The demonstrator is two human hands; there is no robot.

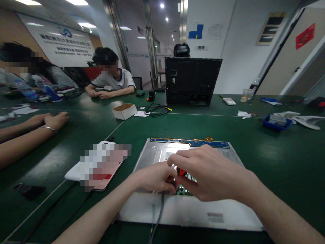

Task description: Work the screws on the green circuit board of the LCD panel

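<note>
A flat display panel (pixel 144 206) with a silvery metal back and a white lower strip lies in front of me. On its middle sits a small green circuit board (pixel 183 190), partly covered by my hands. My right hand (pixel 205 173) curls over the board, its fingers closed round what looks like a red-and-black screwdriver (pixel 180 171), mostly hidden. My left hand (pixel 156 177) rests at the board's left edge with fingers pinched together; what they hold is hidden. A dark cable (pixel 161 213) runs from beneath the left fingers toward the near edge.
A blue circuit strip (pixel 188 142) lines the panel's far edge. To the left lie phones (pixel 111 179) with cables and another person's forearms (pixel 27 135). Farther off are a cardboard box (pixel 125 111), a black monitor casing (pixel 193 81) and a blue tray (pixel 276 123).
</note>
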